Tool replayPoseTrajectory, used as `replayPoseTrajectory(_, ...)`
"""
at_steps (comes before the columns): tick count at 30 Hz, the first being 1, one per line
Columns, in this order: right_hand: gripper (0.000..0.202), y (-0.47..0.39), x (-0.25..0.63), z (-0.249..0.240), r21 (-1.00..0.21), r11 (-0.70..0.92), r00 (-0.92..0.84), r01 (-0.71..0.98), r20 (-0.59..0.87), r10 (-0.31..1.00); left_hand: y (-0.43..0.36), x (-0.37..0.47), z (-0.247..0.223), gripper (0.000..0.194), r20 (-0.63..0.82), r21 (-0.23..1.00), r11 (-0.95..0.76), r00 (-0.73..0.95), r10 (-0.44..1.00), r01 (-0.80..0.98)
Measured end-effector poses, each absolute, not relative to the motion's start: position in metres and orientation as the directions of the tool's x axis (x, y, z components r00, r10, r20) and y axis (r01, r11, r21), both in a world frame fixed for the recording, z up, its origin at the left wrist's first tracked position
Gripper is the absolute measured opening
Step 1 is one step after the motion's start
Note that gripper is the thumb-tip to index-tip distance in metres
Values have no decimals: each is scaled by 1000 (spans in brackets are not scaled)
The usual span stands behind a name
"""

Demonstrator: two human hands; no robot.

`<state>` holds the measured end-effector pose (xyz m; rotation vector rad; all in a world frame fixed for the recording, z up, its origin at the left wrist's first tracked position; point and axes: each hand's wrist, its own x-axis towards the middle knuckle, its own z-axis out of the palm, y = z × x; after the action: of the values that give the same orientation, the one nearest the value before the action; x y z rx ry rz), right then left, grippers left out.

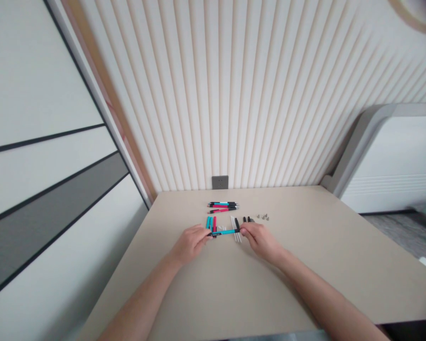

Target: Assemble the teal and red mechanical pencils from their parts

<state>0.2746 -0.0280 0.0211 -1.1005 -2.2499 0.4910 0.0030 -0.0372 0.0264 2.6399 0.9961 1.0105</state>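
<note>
A blue and black pen (228, 232) lies level between my two hands, above the table. My left hand (191, 241) is closed on its left end, the black clip end. Its right black end is pinched by my right hand (260, 239). Just behind the pen lie blue barrels (209, 222) and a red barrel (215, 223). White refills (233, 222) run partly under the pen, close to my right fingers. Black grip pieces (246, 219) sit beyond my right hand, partly covered by it. Small silver tips (265, 217) are scattered to their right.
Several whole pens (223, 207), red and blue, lie in a pile at the back of the beige table (287, 203). Behind it rises a ribbed wall with a dark socket (220, 182). A white panelled cabinet (57, 265) stands left; a bed headboard (386, 156) is right.
</note>
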Motion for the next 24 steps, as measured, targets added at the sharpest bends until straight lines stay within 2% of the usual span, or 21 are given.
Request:
replayPoseTrajectory(3, 40, -28, 277, 21, -420, 647, -495, 637, 421, 761, -40, 7, 27, 34, 466, 510, -686, 503, 728, 519)
replayPoseTrajectory(6, 37, -30, 278, 24, -289, 696, -525, 658, 486, 698, -42, 10, 26, 40, 287, 697, -509, 455, 843, 505)
replayPoseTrajectory(9, 35, -32, 276, 28, -276, 705, -524, 653, 508, 684, -40, 9, 25, 42, 194, 789, -396, 421, 886, 470)
replayPoseTrajectory(12, 34, -33, 274, 31, -475, 650, -487, 593, 431, 760, -36, 4, 24, 41, 296, 718, -493, 424, 856, 492)
replayPoseTrajectory(15, 43, -31, 273, 27, -734, 500, -497, 460, 253, 830, -31, -5, 24, 31, 481, 522, -684, 486, 729, 509)
replayPoseTrajectory(18, 59, -27, 272, 20, -920, 272, -552, 282, 76, 830, -29, -11, 25, 25, 572, 324, -786, 553, 606, 526)
replayPoseTrajectory(21, 65, -24, 272, 14, -982, 53, -610, 181, -69, 789, -30, -11, 26, 23, 598, 222, -805, 576, 558, 551)
replayPoseTrajectory(24, 64, -23, 273, 13, -986, -23, -625, 164, -122, 771, -30, -10, 27, 21, 622, 203, -803, 560, 547, 560)
